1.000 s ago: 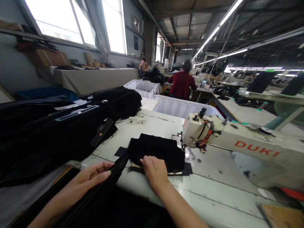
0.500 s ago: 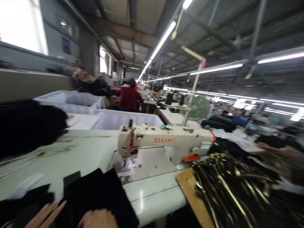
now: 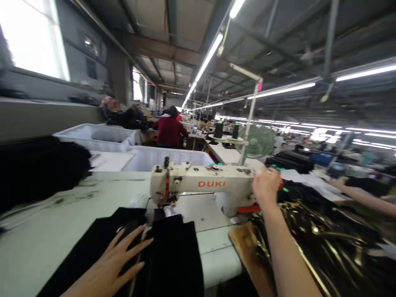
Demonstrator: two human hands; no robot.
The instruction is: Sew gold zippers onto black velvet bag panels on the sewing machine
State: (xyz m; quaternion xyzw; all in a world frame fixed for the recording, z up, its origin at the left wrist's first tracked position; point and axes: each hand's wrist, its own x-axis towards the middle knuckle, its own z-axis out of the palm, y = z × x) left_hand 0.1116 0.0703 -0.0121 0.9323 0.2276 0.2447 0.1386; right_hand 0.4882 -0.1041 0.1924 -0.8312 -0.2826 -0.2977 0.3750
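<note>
My left hand (image 3: 119,258) lies flat with fingers spread on black fabric (image 3: 175,255). A narrow gold-toned strip (image 3: 133,264) runs down the fabric beneath its fingers. The fabric's far edge reaches under the needle area of a white sewing machine (image 3: 188,181) marked DUKI; the contact at the presser foot is too dark to make out. At the machine's right end, my right hand (image 3: 266,183) is curled over the red-rimmed handwheel (image 3: 281,181). Its fingertips are partly hidden.
Black strips with shiny gold edges (image 3: 328,243) are heaped at right, beside a wooden board (image 3: 247,243). Black fabric (image 3: 43,165) is piled at left. White bins (image 3: 173,154) stand behind the machine. A co-worker's forearm (image 3: 359,196) reaches in at right; another person (image 3: 170,130) sits ahead.
The black fabric has moved forward and right to the needle area. My right hand has left the fabric and gone up to the handwheel. My left hand has moved forward and spread out.
</note>
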